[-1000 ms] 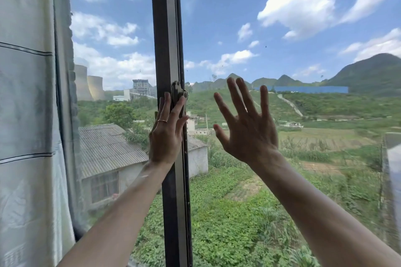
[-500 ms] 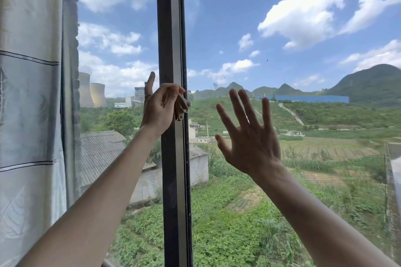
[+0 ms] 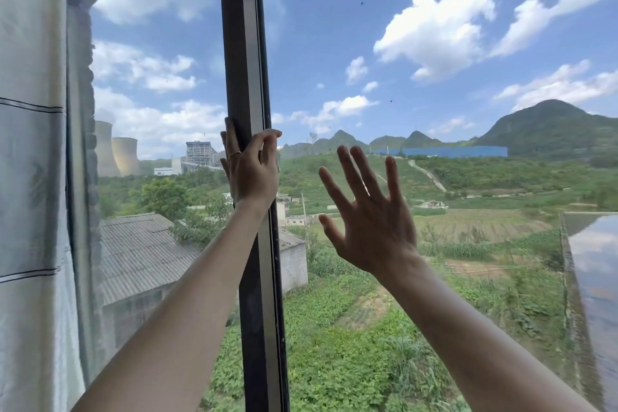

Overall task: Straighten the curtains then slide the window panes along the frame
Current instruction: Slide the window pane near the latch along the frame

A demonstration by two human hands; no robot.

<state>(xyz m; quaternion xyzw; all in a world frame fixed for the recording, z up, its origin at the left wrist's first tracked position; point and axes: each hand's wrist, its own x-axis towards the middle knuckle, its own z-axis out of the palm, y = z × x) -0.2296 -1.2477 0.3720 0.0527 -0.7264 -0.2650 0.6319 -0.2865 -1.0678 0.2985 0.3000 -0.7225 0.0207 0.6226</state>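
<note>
A pale grey curtain (image 3: 30,177) with thin dark horizontal lines hangs at the far left of the window, beside the left pane (image 3: 157,77). A dark metal window stile (image 3: 244,43) stands upright between that pane and the wide right pane (image 3: 451,27). The left hand (image 3: 249,174), wearing a ring (image 3: 235,154), curls its fingers and thumb round the window stile, while the right hand (image 3: 371,227) lies flat with fingers spread against the right pane, holding nothing. Through the glass lie cooling towers (image 3: 117,154), a corrugated roof (image 3: 140,251), green fields (image 3: 351,361) and hills (image 3: 551,124).
</note>
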